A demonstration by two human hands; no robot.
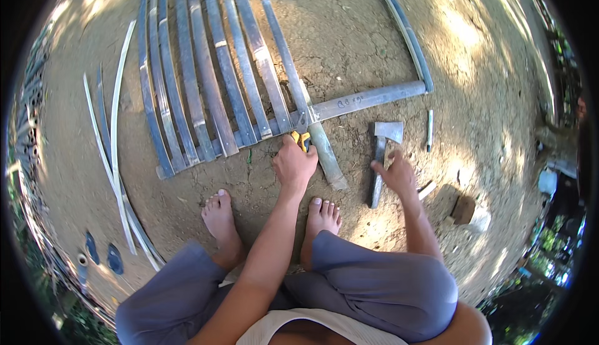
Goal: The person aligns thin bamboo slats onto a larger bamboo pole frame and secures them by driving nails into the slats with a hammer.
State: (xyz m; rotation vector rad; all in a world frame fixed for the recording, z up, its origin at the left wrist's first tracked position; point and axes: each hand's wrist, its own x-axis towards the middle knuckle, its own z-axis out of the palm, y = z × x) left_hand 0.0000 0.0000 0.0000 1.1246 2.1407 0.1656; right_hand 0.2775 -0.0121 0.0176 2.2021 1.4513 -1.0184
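- The bare dirt ground (355, 58) carried everything; bent strips (118, 114) lay toward its left edge, some crossing others.
- Nine long dark bamboo slats (228, 70) lay side by side, spaced apart, toward the ground's far edge, their near ends over a flat crossbar (374, 98).
- That crossbar slanted up rightward, and at its right corner it met a long side rail (405, 29).
- An axe (378, 157) lay below the crossbar's right half, its head away from the person and its handle pointing back.
- A short bamboo length (327, 157) jutted nearward from under the crossbar region, beside the rightmost slat's end.
- A pair of dark sandals (114, 259) sat near the ground's lower left edge.
- The left hand (295, 161) was closed around a yellow-and-black-handled tool (301, 138), which stood at the crossbar's near edge by the rightmost slat; what its head gripped could not be told.
- The right hand (400, 175) was partly open, thumb spread, just beside the axe handle; whether it touched could not be told.
- A brown block (463, 209) lay toward the ground's right edge.
- A slim white marker (430, 129) with a dark tip lay right of the axe head.
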